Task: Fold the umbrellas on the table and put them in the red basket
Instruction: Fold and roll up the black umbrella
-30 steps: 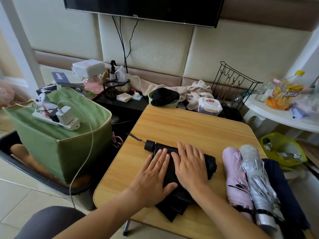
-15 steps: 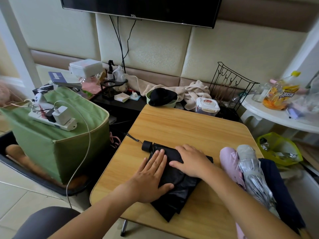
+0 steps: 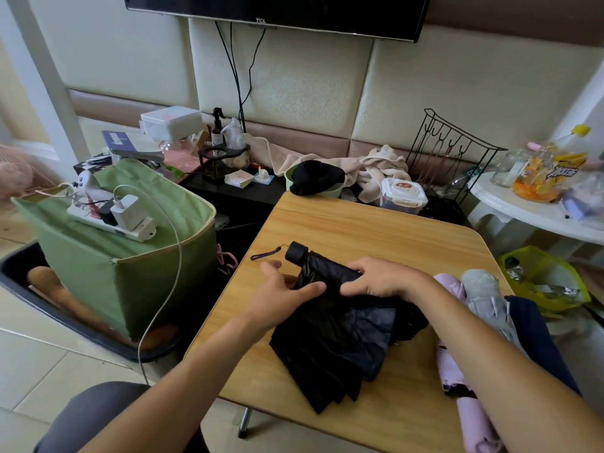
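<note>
From the head view, we've got the black folding fabric umbrella (image 3: 340,325) lying on the light wooden surface (image 3: 376,230). Our right hand (image 3: 379,277) grips its shaft near the handle; our left hand (image 3: 281,289) pinches the canopy fabric just beside it. Pink, silver and navy folded umbrellas (image 3: 483,299) sit at the right edge.

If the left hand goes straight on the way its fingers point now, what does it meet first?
The left hand points right, toward the right hand. It already touches the black umbrella, so it would push into that fabric first, then probably meet the right hand; depth is unclear.
</note>
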